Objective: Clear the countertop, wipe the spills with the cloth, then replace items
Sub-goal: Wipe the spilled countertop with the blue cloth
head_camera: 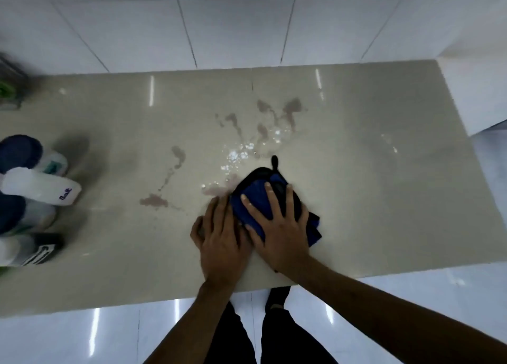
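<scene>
A dark blue cloth (pixel 258 192) lies bunched on the beige countertop (pixel 384 199), near its front edge. My right hand (pixel 277 226) presses flat on the cloth with fingers spread. My left hand (pixel 219 243) rests beside it, fingertips touching the cloth's left edge. Reddish-brown spills (pixel 153 200) streak the counter left of the cloth, and more spill stains (pixel 290 108) lie farther back, with a wet shiny patch (pixel 238 152) between them.
Several containers stand grouped at the left edge: a white bottle marked "Salt" (pixel 41 188), blue-capped jars (pixel 22 151) and a black-and-white pack (pixel 41 250). A white tiled wall (pixel 219 20) runs behind the counter. My legs and the glossy floor (pixel 96 336) show below the front edge.
</scene>
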A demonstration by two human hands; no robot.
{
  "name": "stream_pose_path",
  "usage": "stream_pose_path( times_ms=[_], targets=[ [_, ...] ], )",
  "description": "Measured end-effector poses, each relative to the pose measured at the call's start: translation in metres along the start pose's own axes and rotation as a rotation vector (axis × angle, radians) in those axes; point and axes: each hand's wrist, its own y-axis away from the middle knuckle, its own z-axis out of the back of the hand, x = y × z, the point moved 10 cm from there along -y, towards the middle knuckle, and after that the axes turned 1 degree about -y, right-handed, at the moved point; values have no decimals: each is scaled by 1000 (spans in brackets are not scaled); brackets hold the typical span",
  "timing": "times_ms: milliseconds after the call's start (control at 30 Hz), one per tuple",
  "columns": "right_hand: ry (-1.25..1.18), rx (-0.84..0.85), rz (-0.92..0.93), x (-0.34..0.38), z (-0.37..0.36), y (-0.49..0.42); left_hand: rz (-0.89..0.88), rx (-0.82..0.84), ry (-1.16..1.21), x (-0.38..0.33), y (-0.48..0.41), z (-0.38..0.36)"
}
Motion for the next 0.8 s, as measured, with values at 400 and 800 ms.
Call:
stream_pose_path(
  times_ms=[400,800],
  targets=[
    [-17,-90,-655,-307,85,-31,-241,83,-92,-39,4,-27],
    [28,-64,-188,-197,45,50,-344,128,-56,-111,-1,-57]
  ],
)
